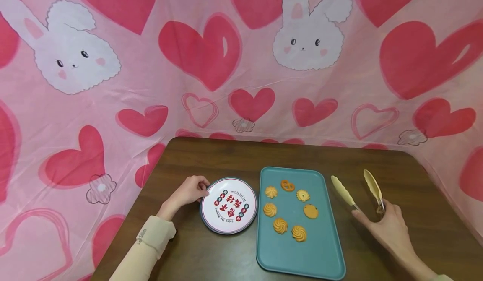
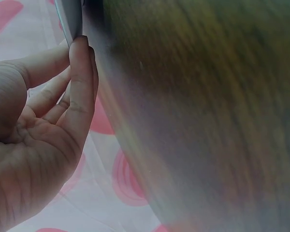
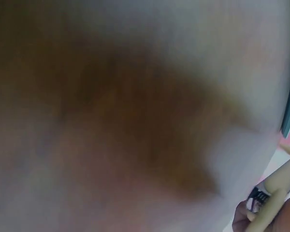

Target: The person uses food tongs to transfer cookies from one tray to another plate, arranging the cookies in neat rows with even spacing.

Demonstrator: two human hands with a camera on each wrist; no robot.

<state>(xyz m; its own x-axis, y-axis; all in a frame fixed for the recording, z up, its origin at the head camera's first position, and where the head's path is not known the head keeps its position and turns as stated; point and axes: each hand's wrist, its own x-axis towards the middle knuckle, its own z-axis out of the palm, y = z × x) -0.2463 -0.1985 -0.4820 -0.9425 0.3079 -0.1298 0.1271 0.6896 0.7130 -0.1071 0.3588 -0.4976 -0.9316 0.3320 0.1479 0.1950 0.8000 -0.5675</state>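
A white round plate with red and dark printed characters and a blue rim lies left of centre on the table. My left hand pinches its left edge between thumb and fingers; the left wrist view shows the fingertips at the rim. To the right, my right hand holds metal tongs with pale yellow tips, their arms spread apart and nothing between them. Between the hands lies a teal tray with several cookies and a small pretzel.
The dark wooden table has rounded far corners. A pink cloth with hearts and rabbits hangs behind and beside it. Most of the right wrist view is blurred, with the tray's edge at its right side.
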